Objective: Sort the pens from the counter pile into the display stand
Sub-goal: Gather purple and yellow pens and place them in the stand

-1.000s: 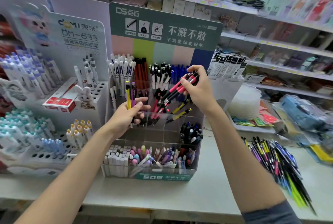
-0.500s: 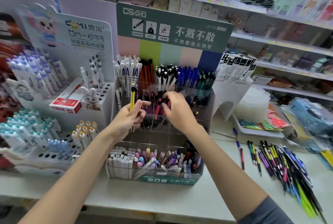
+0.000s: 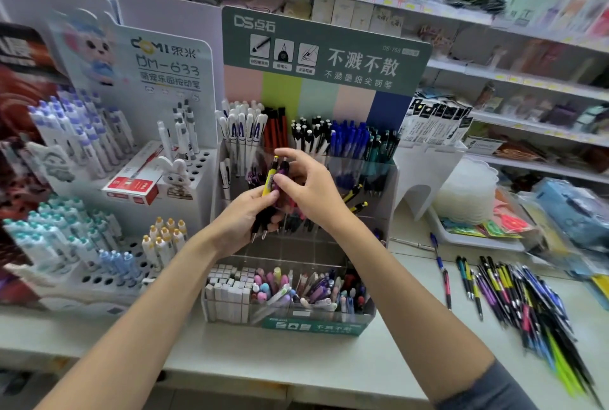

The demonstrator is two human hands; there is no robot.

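A pale desk (image 3: 296,373) runs across the front, its top smooth and evenly lit. Behind the desk stands white shelving (image 3: 461,68) in several tiers. The shelf edges are lined with small yellow price tags (image 3: 527,82), and the shelves hold blurred boxes and packets. On the desk's left part rises a white cardboard rack (image 3: 171,80) printed with a cartoon animal, and a red-and-white box (image 3: 131,185) lies on its step. Toward the desk's right end a shallow white tray (image 3: 478,241) holds a stack of clear scalloped dishes (image 3: 468,192) and bright paper packets (image 3: 507,223). At the desk's far right edge lies a blue wrapped pack (image 3: 573,208). The light is soft and even, with only faint shadows on the desk.
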